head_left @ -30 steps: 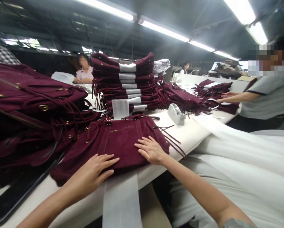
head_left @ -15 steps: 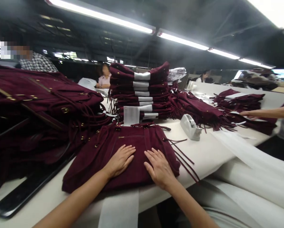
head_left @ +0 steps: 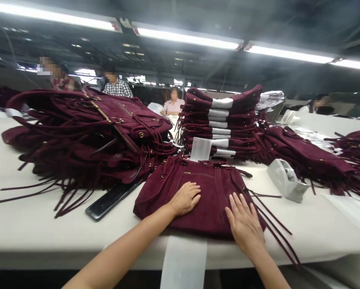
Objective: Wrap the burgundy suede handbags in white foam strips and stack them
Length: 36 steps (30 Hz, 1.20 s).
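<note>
A burgundy suede bag (head_left: 204, 188) with fringe and gold studs lies flat on the white table (head_left: 47, 224) in front of me. My left hand (head_left: 184, 198) rests on its middle, fingers curled down, nothing held. Flat on the bag's right part lies my right hand (head_left: 244, 224), fingers stretched out. A white paper strip (head_left: 184, 261) runs under the bag and hangs over the table's near edge; its other end (head_left: 200, 149) stands up behind the bag.
A loose heap of the same bags (head_left: 86, 136) lies at left, a neat banded stack (head_left: 222, 120) behind. A grey tape dispenser (head_left: 285, 180) stands at right, a dark flat bar (head_left: 110, 198) at left. More bags (head_left: 306, 156) spread right. Several people sit beyond.
The view has swung left, bringing the left heap and more seated people into sight. My hands moved apart on the bag; the left one curled its fingers.
</note>
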Each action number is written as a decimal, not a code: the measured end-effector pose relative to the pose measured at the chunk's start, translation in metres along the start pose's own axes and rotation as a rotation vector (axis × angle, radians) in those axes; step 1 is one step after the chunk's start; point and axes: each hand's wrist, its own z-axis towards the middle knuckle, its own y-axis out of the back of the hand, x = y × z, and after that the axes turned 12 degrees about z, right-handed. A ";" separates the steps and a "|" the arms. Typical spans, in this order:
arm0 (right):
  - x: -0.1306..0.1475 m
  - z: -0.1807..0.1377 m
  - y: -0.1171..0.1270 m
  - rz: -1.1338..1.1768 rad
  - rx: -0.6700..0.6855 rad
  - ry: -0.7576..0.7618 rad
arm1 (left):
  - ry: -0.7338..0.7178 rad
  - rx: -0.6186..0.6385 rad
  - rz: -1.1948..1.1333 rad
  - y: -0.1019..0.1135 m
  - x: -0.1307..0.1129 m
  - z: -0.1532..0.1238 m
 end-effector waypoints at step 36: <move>0.038 0.058 0.030 0.227 0.443 -0.059 | -0.224 0.349 -0.151 0.011 -0.002 -0.007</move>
